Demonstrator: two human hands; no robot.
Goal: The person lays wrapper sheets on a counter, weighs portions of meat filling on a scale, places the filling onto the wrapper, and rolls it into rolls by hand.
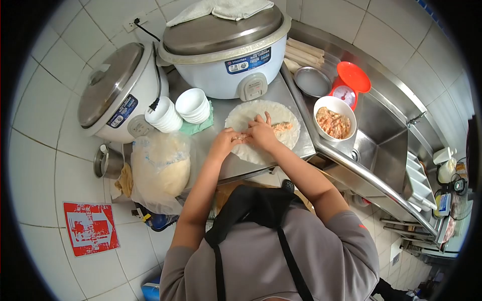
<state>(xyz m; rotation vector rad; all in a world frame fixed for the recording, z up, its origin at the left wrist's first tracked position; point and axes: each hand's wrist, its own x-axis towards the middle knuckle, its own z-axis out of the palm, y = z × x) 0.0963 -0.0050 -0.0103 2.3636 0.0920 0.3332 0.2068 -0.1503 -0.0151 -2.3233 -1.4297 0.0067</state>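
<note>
A round, thin white wrapper (281, 113) lies flat on the steel table, with a strip of minced meat filling (282, 127) across its middle. Over the left part of that strip, my left hand (225, 144) has its fingers bent together, pinching the filling. My right hand (261, 132) is right beside it, spread out with some fingers stretched up, touching the filling near its thumb. Both palms face down, so the undersides of the fingers are hidden. To the right, a white bowl (321, 131) holds more of the minced meat mixture (334, 123).
Two large rice cookers (216, 75) stand at the back and left. Stacked white cups (193, 105) and a plastic-wrapped pale mass (168, 168) are left of the wrapper. A red scale (351, 83), a round metal pan (312, 82) and a steel sink (374, 143) are right. Pale rolls (304, 52) lie behind.
</note>
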